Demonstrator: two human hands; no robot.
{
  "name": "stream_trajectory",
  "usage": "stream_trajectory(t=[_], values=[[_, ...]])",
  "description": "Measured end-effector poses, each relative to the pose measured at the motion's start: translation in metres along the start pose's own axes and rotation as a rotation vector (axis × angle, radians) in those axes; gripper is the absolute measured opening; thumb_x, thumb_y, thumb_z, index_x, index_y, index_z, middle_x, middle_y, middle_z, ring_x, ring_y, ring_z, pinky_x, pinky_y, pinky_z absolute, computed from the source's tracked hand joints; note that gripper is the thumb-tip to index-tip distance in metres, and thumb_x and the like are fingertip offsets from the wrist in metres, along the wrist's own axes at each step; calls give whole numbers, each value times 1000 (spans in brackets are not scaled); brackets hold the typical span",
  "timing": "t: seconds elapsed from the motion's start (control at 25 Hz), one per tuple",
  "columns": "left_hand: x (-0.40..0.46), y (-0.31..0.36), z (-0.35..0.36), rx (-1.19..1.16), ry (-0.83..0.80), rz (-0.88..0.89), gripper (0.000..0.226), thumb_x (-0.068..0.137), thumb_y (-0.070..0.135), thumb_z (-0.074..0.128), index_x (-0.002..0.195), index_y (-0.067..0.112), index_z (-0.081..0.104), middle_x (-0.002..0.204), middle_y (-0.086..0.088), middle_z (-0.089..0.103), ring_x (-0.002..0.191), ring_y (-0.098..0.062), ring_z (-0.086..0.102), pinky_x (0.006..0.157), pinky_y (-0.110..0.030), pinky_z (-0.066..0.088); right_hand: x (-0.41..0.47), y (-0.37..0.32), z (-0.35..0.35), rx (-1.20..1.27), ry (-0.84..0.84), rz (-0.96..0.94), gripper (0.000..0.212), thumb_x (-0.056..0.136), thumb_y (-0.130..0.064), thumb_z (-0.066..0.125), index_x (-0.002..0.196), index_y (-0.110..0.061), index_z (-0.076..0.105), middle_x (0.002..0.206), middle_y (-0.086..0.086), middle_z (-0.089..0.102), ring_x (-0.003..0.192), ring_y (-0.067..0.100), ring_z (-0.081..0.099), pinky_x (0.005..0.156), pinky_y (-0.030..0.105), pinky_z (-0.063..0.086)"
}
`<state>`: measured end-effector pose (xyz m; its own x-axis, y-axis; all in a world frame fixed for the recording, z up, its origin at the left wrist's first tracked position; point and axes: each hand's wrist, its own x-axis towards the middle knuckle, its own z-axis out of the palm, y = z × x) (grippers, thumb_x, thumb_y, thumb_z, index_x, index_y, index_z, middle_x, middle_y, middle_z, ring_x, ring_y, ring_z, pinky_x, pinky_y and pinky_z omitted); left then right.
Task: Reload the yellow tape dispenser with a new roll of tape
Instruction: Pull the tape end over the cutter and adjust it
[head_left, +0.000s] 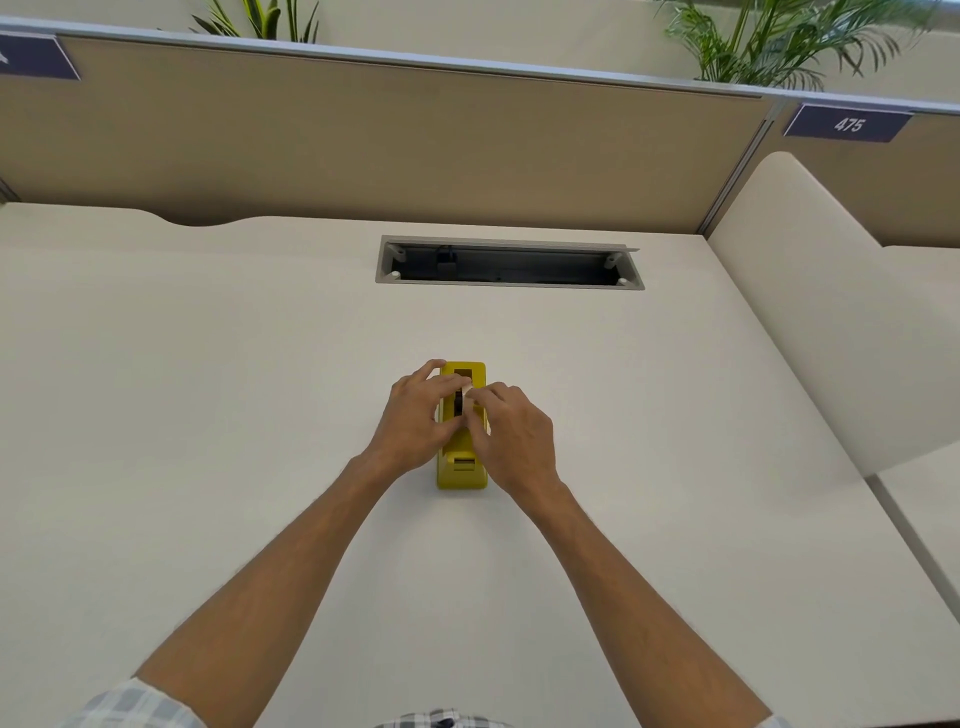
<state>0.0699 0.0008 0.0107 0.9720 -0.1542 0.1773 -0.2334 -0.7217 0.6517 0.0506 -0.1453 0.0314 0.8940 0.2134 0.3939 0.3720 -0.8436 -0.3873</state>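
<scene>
Dispenser (462, 467) lies lengthwise, pointing away across worktop (208, 389); left hand (415, 421) and right hand (511, 436) flank it, both pinching tape roll (466, 396).

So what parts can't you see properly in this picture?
Head view:
- Middle of the dispenser: covered by the left hand and right hand.
- Tape roll: only a dark sliver shows between the fingers, so whether it is seated can't be told.
- Inside the cable slot: too dark.
- Left sign: cut off by the picture's edge.

Short plaid sleeves (130, 701), bare forearms
</scene>
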Motion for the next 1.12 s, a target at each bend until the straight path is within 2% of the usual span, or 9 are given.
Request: stream_trajectory(t=[0.12,0.24,0.48,0.64,0.76,0.96,1.12], values=[[0,-1,-1,34,-16,24,45,88,29,66,131,20,56,139,2,54,143,-18,27,113,-46,23,-3,3,0,6,-14,-20,16,93,-18,63,106,-14,71,96,3,71,83,24,64,54,39,53],[2,0,-2,84,-26,73,45,89,29,65,131,18,55,141,2,51,144,-18,24,112,-44,23,-2,6,-3,-15,-24,-36,12,91,-18,65,101,-16,72,97,0,71,84,23,64,56,37,53],[1,3,-2,49,28,71,46,84,22,70,127,16,55,132,-4,56,128,-22,45,110,-38,28,5,8,-4,-12,-45,-37,15,93,-20,63,104,-16,72,98,1,71,86,23,63,58,36,52],[1,0,-3,98,22,74,37,86,29,68,121,20,58,138,-8,51,132,-25,39,110,-41,26,6,8,-3,-10,21,-74,4,84,-13,74,88,-14,76,86,2,72,73,23,64,50,29,49],[3,-4,-3,139,9,95,34,88,36,64,119,24,59,143,-8,46,134,-24,35,110,-40,24,7,10,-1,-24,84,-104,8,75,-8,81,75,-13,75,77,1,71,64,22,63,47,23,43],[4,-9,0,165,-13,111,39,87,39,63,123,25,57,144,-8,46,138,-21,29,112,-42,19,7,11,3,-54,109,-129,10,73,-10,83,73,-15,74,74,-1,71,64,19,63,52,17,33],[5,-12,0,178,-13,117,40,88,38,62,125,25,57,144,-8,46,140,-21,29,113,-43,18,6,12,5,-54,125,-130,10,74,-9,83,72,-15,74,73,-1,71,64,20,63,49,19,37]])
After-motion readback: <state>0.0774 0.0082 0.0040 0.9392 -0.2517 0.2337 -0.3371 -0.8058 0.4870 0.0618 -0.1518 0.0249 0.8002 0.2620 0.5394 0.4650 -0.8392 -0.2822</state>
